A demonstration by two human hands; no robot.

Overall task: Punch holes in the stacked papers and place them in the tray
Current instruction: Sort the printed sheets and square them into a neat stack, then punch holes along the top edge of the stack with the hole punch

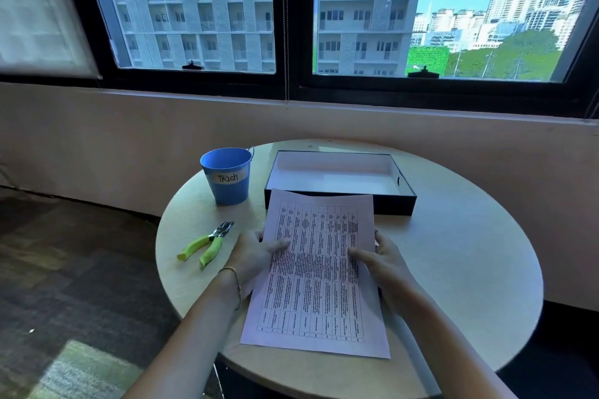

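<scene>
The round counter is carrying a black tray at its far side, its white inside bare. The papers are sitting near the tray, the left hand and right hand grasping their side edges with fingers. The blue bucket labelled "Trash" is standing left, its contents hidden; the hole punch is lying nearer.

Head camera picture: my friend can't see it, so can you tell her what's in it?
Two hands, left and right, hold a stack of printed papers by its sides over a round table. Behind it sits an empty tray; to the left are a green-handled hole punch and a blue bucket labelled Trash.
</scene>
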